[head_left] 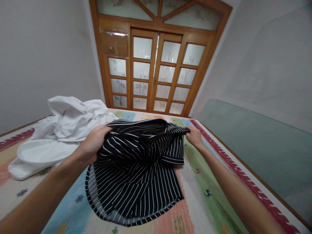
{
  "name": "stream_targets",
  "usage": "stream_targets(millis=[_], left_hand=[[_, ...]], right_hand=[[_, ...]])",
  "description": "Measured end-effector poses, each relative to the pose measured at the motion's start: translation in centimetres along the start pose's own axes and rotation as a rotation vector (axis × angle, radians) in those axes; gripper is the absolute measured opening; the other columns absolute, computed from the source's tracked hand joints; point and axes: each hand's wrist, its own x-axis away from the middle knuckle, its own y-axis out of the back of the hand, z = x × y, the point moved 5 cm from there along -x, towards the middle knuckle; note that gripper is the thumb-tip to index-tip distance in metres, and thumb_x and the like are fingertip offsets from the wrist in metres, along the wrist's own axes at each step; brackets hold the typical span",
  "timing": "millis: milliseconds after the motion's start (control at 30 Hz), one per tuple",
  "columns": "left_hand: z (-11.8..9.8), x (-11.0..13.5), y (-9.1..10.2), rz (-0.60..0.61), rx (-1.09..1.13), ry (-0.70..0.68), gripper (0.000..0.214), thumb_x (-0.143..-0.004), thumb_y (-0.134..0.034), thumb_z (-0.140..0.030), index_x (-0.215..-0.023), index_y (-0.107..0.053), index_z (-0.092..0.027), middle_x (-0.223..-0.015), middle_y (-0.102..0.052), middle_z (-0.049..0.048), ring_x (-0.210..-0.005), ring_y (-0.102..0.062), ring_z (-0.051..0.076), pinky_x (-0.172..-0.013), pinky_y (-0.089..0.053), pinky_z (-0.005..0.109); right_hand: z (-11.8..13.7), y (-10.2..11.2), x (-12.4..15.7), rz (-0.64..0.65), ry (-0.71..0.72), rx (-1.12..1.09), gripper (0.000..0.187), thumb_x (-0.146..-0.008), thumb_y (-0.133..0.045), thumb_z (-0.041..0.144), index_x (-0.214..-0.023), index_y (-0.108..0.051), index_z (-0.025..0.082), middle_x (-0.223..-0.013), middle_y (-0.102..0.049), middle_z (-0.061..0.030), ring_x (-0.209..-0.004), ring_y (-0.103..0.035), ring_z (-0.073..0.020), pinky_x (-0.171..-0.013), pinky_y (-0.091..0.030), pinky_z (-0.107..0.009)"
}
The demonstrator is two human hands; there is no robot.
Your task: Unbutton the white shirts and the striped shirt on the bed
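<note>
A black shirt with white stripes is stretched between my two hands. Its upper part is lifted and bunched, while the curved hem spreads over the patterned bed cover. At the shirt's upper left, my left hand is closed on the cloth, with the fingertips hidden behind the fabric. On the other side, my right hand pinches a corner of the shirt near a short sleeve that hangs down.
White crumpled garments lie in a heap to the left, near my left forearm. A pale green board runs along the right wall. Wooden doors with glass panes stand beyond the far edge of the bed.
</note>
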Motion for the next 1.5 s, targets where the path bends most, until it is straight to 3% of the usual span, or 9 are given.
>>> stream_targets(millis=[200,400,467,533,900,1033,1200,1333,1500], left_hand=[[5.7,-3.6,0.4,0.166,-0.724,-0.006,0.044,-0.076,-0.057,-0.037,-0.115,-0.059,-0.016,-0.094,-0.071,0.0067,-0.092,-0.067,0.028,-0.087,-0.05,0.042],[10.1,-2.4,-0.8,0.387,-1.21,-0.544,0.035,-0.081,-0.048,-0.021,-0.113,-0.06,-0.016,-0.119,-0.061,0.014,-0.112,-0.056,0.028,-0.1,-0.042,0.044],[11.6,-1.5,-1.5,0.551,-1.194,-0.584,0.031,-0.084,-0.048,-0.025,-0.112,-0.061,-0.018,-0.117,-0.063,0.0117,-0.111,-0.057,0.026,-0.1,-0.043,0.041],[13.0,-1.1,-1.8,0.635,-1.175,-0.571,0.032,-0.085,-0.051,-0.028,-0.113,-0.062,-0.02,-0.114,-0.066,0.0105,-0.109,-0.059,0.025,-0.098,-0.045,0.04],[14.9,-3.7,-3.0,0.403,-0.876,-0.443,0.015,-0.081,-0.06,-0.034,-0.082,-0.064,-0.019,-0.083,-0.071,0.0054,-0.08,-0.066,0.023,-0.078,-0.051,0.036],[15.0,-2.9,-3.9,0.265,-0.787,-0.476,0.02,-0.088,-0.053,-0.035,-0.087,-0.063,-0.017,-0.089,-0.07,0.0081,-0.086,-0.066,0.024,-0.082,-0.05,0.038],[15.5,-1.1,-4.8,0.348,-0.694,-0.574,0.015,-0.091,-0.048,-0.026,-0.094,-0.061,-0.018,-0.093,-0.069,0.0062,-0.089,-0.065,0.021,-0.085,-0.051,0.036],[15.1,-0.8,-4.6,0.344,-0.687,-0.598,0.015,-0.091,-0.047,-0.024,-0.093,-0.061,-0.018,-0.091,-0.067,0.0059,-0.087,-0.065,0.02,-0.083,-0.052,0.035],[15.1,-0.5,-4.8,0.398,-0.688,-0.655,0.016,-0.091,-0.049,-0.022,-0.096,-0.063,-0.018,-0.093,-0.069,0.007,-0.09,-0.066,0.02,-0.085,-0.053,0.036]], right_hand=[[3.5,-1.8,0.4,0.005,0.042,-0.144,0.027,-0.066,-0.052,0.008,-0.089,-0.066,0.014,-0.08,-0.065,-0.005,-0.074,-0.058,-0.017,-0.069,-0.042,-0.026],[14.1,-4.6,8.0,0.537,0.334,-0.646,0.004,-0.076,-0.059,0.016,-0.077,-0.064,0.016,-0.061,-0.056,0.0041,-0.056,-0.048,-0.0091,-0.056,-0.036,-0.021],[16.4,-5.9,10.1,0.778,0.325,-0.712,0.007,-0.081,-0.058,0.019,-0.081,-0.064,0.016,-0.061,-0.057,0.0042,-0.051,-0.048,-0.0082,-0.052,-0.036,-0.02],[17.8,-6.9,11.1,0.82,0.333,-0.694,0.008,-0.082,-0.058,0.018,-0.084,-0.065,0.016,-0.062,-0.059,0.0039,-0.052,-0.05,-0.0084,-0.052,-0.036,-0.02],[16.8,-9.1,8.8,0.502,0.415,-0.163,0.012,-0.076,-0.061,0.016,-0.081,-0.071,0.02,-0.077,-0.068,-0.0023,-0.072,-0.059,-0.0159,-0.061,-0.034,-0.024],[16.5,-9.3,7.4,0.457,0.299,-0.374,0.014,-0.072,-0.063,0.01,-0.08,-0.07,0.018,-0.066,-0.064,0.0009,-0.063,-0.056,-0.0132,-0.06,-0.037,-0.023],[17.0,-9.7,7.5,0.428,0.177,-0.701,0.017,-0.083,-0.064,0.029,-0.072,-0.067,0.016,-0.063,-0.063,0.0002,-0.06,-0.057,-0.0118,-0.057,-0.04,-0.022],[16.7,-11.1,8.1,0.566,0.018,-0.813,0.032,-0.082,-0.066,0.044,-0.066,-0.062,0.016,-0.055,-0.058,0.0013,-0.047,-0.053,-0.0099,-0.044,-0.038,-0.02],[16.3,-12.4,8.5,0.727,-0.122,-0.97,0.025,-0.083,-0.062,0.032,-0.064,-0.059,0.016,-0.055,-0.058,0.0026,-0.04,-0.051,-0.0078,-0.035,-0.037,-0.017]])
